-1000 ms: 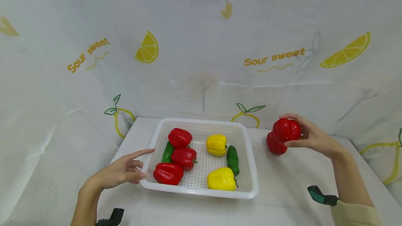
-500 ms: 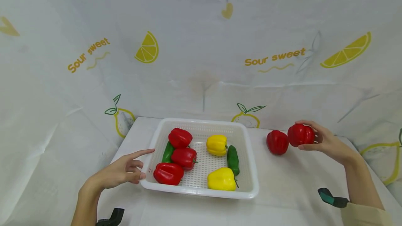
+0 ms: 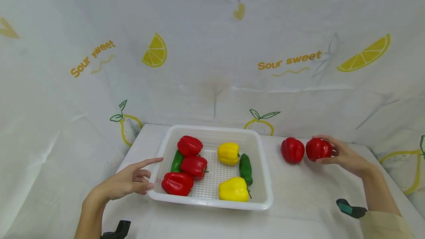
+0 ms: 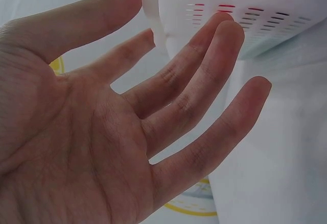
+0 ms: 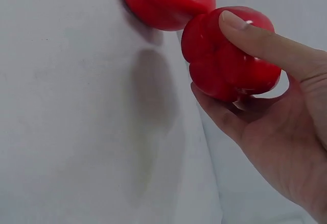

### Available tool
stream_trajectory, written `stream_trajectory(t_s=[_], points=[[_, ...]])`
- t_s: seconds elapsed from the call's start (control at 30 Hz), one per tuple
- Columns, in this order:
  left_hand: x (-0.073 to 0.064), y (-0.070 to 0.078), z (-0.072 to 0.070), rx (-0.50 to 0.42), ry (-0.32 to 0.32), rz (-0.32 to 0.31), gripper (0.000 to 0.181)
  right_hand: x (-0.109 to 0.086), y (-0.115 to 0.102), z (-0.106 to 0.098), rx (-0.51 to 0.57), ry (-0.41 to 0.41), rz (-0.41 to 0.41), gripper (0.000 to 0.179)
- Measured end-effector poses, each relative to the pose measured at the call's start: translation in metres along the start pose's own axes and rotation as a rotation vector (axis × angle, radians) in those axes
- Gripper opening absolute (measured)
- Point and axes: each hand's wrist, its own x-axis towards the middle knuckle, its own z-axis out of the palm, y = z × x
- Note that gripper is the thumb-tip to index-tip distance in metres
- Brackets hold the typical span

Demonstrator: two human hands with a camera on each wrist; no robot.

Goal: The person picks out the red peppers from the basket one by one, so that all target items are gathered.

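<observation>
My right hand (image 3: 346,158) grips a red bell pepper (image 3: 318,149) at the table's back right. In the right wrist view the thumb (image 5: 268,43) lies across the held pepper (image 5: 230,63), and the fingers curl under it; a shadow falls on the table nearby. Just left of it sits a second red bell pepper (image 3: 292,150). My left hand (image 3: 121,183) stays at the left side of a white plastic basket (image 3: 212,202), index fingertip and thumb at its rim. Its other fingers are loosely bent beside the basket wall (image 4: 255,4), holding nothing.
Inside the basket are several red bell peppers (image 3: 194,168), two yellow bell peppers (image 3: 233,189) and two green peppers (image 3: 245,169). A white cloth (image 3: 212,65) printed with lemons hangs close behind the table (image 3: 292,202).
My right hand has carried the red bell pepper right, off from in front of the second one, then lowered it beside that pepper. The left hand and basket have not moved.
</observation>
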Motion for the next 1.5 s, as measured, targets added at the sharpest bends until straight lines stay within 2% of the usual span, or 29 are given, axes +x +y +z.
stream_trajectory(t_s=[0.17,0.67,1.23,1.5], points=[[0.0,0.0,0.001,0.006,0.006,-0.009,0.083,0.004,0.007,0.003,0.0,-0.019,-0.004,0.091],[0.001,0.001,0.001,0.013,0.011,-0.011,0.084,0.015,0.019,0.012,0.017,-0.043,0.069,0.096],[0.0,0.001,0.001,0.018,0.012,-0.013,0.083,0.013,0.014,0.013,0.048,-0.073,0.1,0.1],[-0.001,-0.001,0.001,0.042,0.011,0.007,0.078,0.014,0.012,0.016,0.075,-0.087,0.094,0.1]])
